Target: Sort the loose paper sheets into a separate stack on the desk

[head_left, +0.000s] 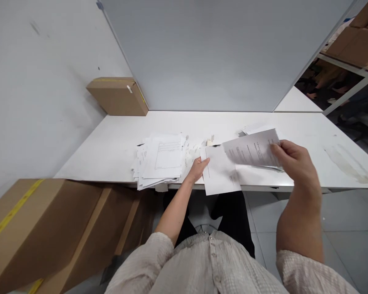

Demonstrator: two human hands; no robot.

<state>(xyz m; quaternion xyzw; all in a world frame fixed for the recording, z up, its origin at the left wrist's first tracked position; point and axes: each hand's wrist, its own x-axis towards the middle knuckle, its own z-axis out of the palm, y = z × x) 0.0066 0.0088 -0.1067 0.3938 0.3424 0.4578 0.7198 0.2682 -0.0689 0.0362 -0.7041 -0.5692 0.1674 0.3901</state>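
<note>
My left hand point(198, 168) pinches the left edge of a white paper sheet point(220, 173) that overhangs the front of the white table. Between thumb and fingers, my right hand point(294, 157) grips the right end of a printed paper sheet point(250, 148), raised and tilted above the table. The two sheets meet or overlap near the printed one's left end; whether they are joined I cannot tell. Left of my left hand lies an uneven stack of papers point(164, 157), the top one bearing a printed frame. More papers point(254, 129) lie partly hidden behind the raised sheet.
A closed cardboard box point(118, 96) stands at the table's back left, against a grey panel point(214, 53). Larger cardboard boxes point(27, 228) sit below the table on the left. Shelving with boxes point(355, 45) is at the far right. The white table point(313, 134) has stains on its right.
</note>
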